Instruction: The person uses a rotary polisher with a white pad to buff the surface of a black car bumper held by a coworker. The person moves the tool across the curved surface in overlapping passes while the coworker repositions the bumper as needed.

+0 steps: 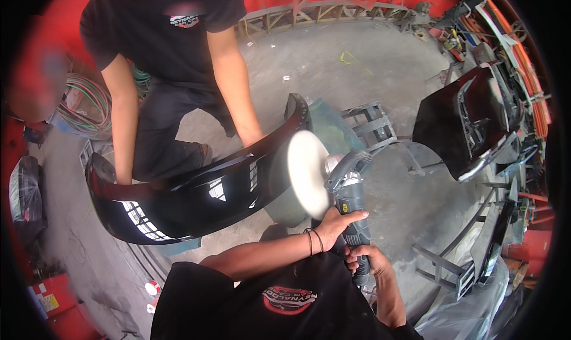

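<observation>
A dark grey rotary polisher point(350, 191) stands out ahead of my body, its round white pad point(306, 173) turned edgeways to the left. My left hand point(338, 222), with dark bands at the wrist, is closed round the middle of its body. Farther back, my right hand point(367, 259) grips the rear of the same tool. The pad overlaps the right part of a glossy black car bumper point(184, 212); whether it touches the surface I cannot tell. Across from me a co-worker point(163, 49) crouches with both hands at the bumper's far edge.
Right of the bumper sits a dark metal stand point(372, 123). Another black car panel point(458, 123) is propped at the right, above a metal frame point(458, 274) and clear plastic sheeting point(470, 310). Coiled hoses point(86, 105) hang at the left. A lattice beam point(321, 13) runs along the back.
</observation>
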Motion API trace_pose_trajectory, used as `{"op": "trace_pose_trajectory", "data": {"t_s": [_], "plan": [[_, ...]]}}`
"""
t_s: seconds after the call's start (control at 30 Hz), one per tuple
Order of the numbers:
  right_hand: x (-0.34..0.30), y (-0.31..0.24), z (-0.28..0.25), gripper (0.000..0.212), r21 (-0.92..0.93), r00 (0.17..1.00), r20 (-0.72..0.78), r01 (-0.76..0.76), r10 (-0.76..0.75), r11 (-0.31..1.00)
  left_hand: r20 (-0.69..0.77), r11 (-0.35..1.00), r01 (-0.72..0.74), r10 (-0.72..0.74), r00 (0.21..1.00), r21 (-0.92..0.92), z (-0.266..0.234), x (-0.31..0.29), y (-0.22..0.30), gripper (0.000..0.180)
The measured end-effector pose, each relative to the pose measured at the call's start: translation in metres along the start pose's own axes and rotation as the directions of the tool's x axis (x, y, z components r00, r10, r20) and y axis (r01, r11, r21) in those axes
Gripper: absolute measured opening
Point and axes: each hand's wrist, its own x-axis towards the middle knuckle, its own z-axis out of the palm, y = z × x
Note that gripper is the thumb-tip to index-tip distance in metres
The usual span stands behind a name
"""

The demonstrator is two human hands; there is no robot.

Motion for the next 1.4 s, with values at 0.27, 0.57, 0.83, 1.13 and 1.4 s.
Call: {"op": "trace_pose_trajectory", "data": {"t_s": [0.27,0.57,0.83,1.13,1.4], "plan": [[0.037,-0.065,-0.088,0.024,0.145,0.939,0.229,-0.295,0.258,0.944,-0.236,0.973,0.003,-0.059,0.97,-0.233,0.03,0.079,-0.015,0.043],[0.083,-0.175,-0.123,0.021,-0.073,0.916,0.219,-0.329,0.337,0.942,-0.404,0.938,-0.176,0.043,0.914,-0.298,0.039,0.169,0.001,0.038],[0.124,-0.289,-0.113,0.022,-0.212,0.911,0.179,-0.333,0.372,0.919,-0.447,0.876,-0.33,0.152,0.882,-0.352,0.04,0.251,0.065,0.038],[0.128,-0.455,-0.019,0.024,-0.709,0.943,-0.095,-0.29,0.32,0.643,-0.361,0.595,-0.545,0.409,0.838,-0.591,0.045,0.321,0.156,0.054],[0.065,-0.47,0.032,0.021,-0.79,0.903,-0.183,-0.371,0.389,0.489,-0.348,0.458,-0.625,0.552,0.757,-0.632,0.103,0.248,0.162,0.047]]}}
